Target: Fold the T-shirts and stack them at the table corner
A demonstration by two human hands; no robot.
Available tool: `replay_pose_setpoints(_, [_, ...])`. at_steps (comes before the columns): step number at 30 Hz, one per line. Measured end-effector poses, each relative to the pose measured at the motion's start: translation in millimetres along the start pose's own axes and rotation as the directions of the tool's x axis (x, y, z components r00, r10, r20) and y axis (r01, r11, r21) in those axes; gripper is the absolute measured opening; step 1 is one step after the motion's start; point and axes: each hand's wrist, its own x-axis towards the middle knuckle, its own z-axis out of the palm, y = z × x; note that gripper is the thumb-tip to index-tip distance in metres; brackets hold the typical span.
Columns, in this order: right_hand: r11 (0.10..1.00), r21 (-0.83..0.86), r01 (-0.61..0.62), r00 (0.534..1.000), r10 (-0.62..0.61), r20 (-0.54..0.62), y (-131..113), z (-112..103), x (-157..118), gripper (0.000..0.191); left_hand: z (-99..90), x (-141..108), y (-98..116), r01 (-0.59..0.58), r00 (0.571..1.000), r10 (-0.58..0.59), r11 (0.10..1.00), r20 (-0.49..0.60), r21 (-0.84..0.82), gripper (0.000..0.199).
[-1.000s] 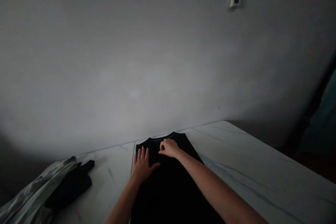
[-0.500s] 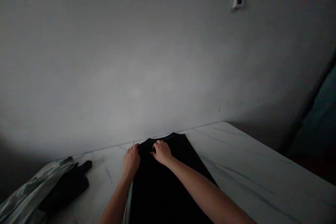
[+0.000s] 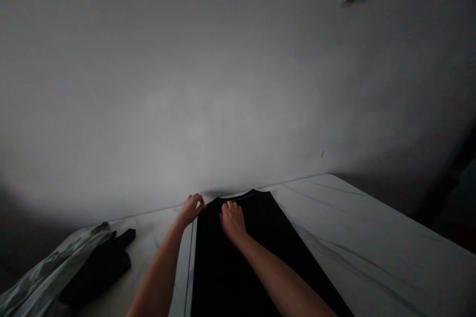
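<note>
Left hand point(image 3: 192, 208) has its thumb and forefinger brought close together, and I see them pinching the far left corner of the black garment point(image 3: 219, 267). My right hand point(image 3: 233, 219) is on top of the same garment, just below its neckline, with the fingers curved; whether they grip any cloth, I cannot tell. This garment lies spread flat on the marble-patterned worktop point(image 3: 372, 237), its neckline near the wall point(image 3: 223, 84). Well apart to the left, I have a dark cloth point(image 3: 98, 270) lying against a pale, patterned cloth point(image 3: 48, 277), both crumpled.
</note>
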Motion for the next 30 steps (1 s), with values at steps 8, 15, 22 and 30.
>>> replay_pose_setpoints(8, [1.000, -0.003, 0.001, 1.000, -0.001, -0.026, 1, 5, 0, 0.016, 6.0, -8, 1, 0.032, 0.999, -0.033, 0.999, 0.009, 0.033, 0.010])
replay_pose_setpoints(15, [0.999, 0.009, 0.053, 0.998, -0.053, 0.037, -4, -8, -2, 0.029, -4.8, -22, 31, 0.021, 0.994, -0.002, 0.986, -0.113, 0.166, 0.024])
replay_pose_setpoints(22, [0.948, 0.138, 0.288, 0.919, -0.314, 0.237, 5, -27, -41, 0.050, 44.2, -68, 46, -0.072, 0.966, 0.141, 0.951, -0.217, 0.299, 0.041])
replay_pose_setpoints(30, [0.935, 0.241, 0.261, 0.919, -0.317, 0.234, 16, -22, -65, 0.072, 47.7, -80, 48, -0.131, 0.986, 0.161, 0.917, -0.050, 0.378, 0.046])
